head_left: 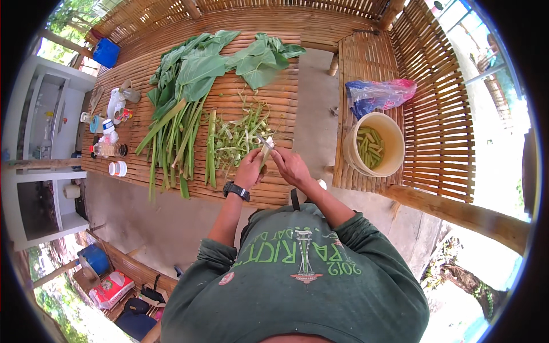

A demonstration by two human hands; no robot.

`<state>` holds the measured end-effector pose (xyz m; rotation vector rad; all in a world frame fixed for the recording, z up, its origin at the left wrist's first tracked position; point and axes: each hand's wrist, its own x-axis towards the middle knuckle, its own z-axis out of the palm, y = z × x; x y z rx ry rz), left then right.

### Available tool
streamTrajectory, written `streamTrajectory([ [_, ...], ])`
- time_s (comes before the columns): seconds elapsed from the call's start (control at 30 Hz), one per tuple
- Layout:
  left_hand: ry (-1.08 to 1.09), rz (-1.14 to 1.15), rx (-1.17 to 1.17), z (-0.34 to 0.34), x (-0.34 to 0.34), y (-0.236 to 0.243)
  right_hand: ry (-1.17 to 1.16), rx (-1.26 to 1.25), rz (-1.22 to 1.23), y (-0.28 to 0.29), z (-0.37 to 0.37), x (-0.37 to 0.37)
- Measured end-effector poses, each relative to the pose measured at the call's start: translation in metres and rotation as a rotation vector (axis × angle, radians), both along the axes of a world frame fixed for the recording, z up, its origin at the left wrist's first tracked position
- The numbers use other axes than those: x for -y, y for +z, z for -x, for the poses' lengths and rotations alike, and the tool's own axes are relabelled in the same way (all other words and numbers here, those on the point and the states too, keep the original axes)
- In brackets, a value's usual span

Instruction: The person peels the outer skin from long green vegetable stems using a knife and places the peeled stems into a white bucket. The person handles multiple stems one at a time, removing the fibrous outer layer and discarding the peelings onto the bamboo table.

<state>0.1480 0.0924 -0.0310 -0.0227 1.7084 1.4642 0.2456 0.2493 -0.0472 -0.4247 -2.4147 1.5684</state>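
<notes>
Frame centre: I see left hand, wristwatch on, closed around a green stalk held upright for steadiness. Right hand clasps its upper part, where a small blade seems to show; not certain. Beyond lie peelings, long leafy stalks. Right: 1 bucket of cut pieces.

Slatted bamboo table – matt, ribbed, brown. Long green plant stalks – smooth, slightly glossy. Cream round plastic bucket, smooth wall. Crumpled blue-pink plastic bag, shiny. Black wristwatch, matt strap. Green cloth shirt, dull.
</notes>
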Motion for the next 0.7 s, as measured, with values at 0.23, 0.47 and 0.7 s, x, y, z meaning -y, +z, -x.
streamTrajectory([
  [0.23, 0.190, -0.065, -0.057, 0.001, 0.031, 0.018, 0.212, -0.089, -0.043, 0.018, 0.033, 0.012],
  [0.47, 0.224, -0.050, -0.072, 0.018, 0.066, 0.026, 0.366, 0.242, -0.201, -0.085, 0.033, 0.008],
  [0.7, 0.157, -0.096, -0.007, 0.039, 0.057, -0.038, 0.135, 0.624, 0.102, -0.090, -0.041, -0.033],
])
